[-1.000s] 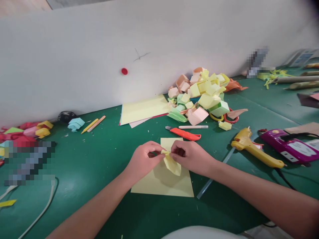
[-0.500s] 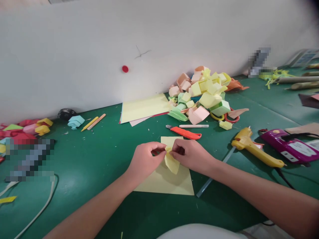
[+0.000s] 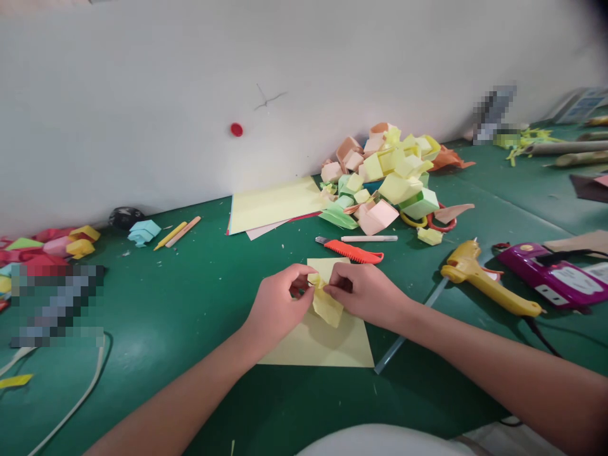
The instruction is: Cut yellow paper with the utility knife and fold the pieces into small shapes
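A small folded piece of yellow paper (image 3: pixel 327 309) is pinched between my two hands, its wider end hanging down toward me. My left hand (image 3: pixel 282 297) grips its left upper edge with thumb and forefinger. On the other side, my right hand (image 3: pixel 363 291) pinches the paper's right upper part, knuckles curled. Beneath both hands lies a flat pale yellow sheet (image 3: pixel 323 348), partly covered by them. Just beyond the sheet rest a red-orange utility knife (image 3: pixel 354 251) and a slim white pen-like stick (image 3: pixel 369 239).
A yellow glue gun (image 3: pixel 489 282) with a clear glue stick lies at right, beside a purple power strip (image 3: pixel 551 275). Folded paper pieces (image 3: pixel 399 164) are heaped against the wall. Stacked coloured sheets (image 3: pixel 275 206), two crayon-like sticks (image 3: pixel 177 233) and a white cable (image 3: pixel 97 373) lie farther left.
The folded paper has turned slightly in my fingers, and its lower end looks wider and shorter. My left fingertips have shifted a little left and up. My right hand keeps its pinch.
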`<state>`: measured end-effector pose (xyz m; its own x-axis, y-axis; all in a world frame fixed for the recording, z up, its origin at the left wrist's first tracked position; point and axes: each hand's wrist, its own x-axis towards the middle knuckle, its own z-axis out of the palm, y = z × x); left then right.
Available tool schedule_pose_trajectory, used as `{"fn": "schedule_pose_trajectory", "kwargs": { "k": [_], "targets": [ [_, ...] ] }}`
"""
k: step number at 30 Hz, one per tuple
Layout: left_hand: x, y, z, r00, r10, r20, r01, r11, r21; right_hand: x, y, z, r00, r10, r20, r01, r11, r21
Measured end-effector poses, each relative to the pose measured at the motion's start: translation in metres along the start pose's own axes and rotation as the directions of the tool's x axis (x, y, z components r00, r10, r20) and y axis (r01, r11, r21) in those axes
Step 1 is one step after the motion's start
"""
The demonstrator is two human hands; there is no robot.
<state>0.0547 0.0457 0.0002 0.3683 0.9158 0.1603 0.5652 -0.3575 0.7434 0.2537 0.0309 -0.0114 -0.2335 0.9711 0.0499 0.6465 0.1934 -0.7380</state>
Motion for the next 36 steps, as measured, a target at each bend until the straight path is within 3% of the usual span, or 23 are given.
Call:
{"fn": "schedule_pose_trajectory", "kwargs": {
  "k": [4, 8, 15, 23, 32, 36],
  "targets": [
    [0.004, -0.007, 0.0, 0.997, -0.08, 0.019, 0.081, 0.987, -0.135, 0.002, 0.002, -0.002, 1.0, -0.006, -0.011, 0.007, 0.996, 0.091],
    [0.004, -0.009, 0.001, 0.997, -0.075, 0.032, 0.079, 0.979, -0.187, 0.003, 0.004, -0.002, 1.0, 0.002, -0.016, 0.0, 0.992, 0.124],
    [0.0, -0.002, 0.001, 1.0, 0.021, 0.012, -0.019, 0.989, -0.144, 0.001, 0.003, 0.0, 1.0, -0.009, -0.02, 0.01, 0.997, 0.077],
    [0.0, 0.001, 0.003, 0.999, 0.04, -0.007, -0.041, 0.997, -0.072, 0.0, 0.0, 0.002, 0.999, -0.044, -0.018, 0.043, 0.997, -0.068],
    [0.002, -0.001, 0.002, 0.998, -0.05, 0.031, 0.055, 0.982, -0.181, -0.001, 0.003, 0.003, 0.998, -0.065, -0.012, 0.064, 0.995, -0.074],
    [0.0, 0.0, 0.004, 0.995, -0.076, 0.071, 0.085, 0.987, -0.139, -0.001, 0.003, 0.001, 0.998, -0.057, -0.006, 0.057, 0.998, -0.03]
  ]
}}
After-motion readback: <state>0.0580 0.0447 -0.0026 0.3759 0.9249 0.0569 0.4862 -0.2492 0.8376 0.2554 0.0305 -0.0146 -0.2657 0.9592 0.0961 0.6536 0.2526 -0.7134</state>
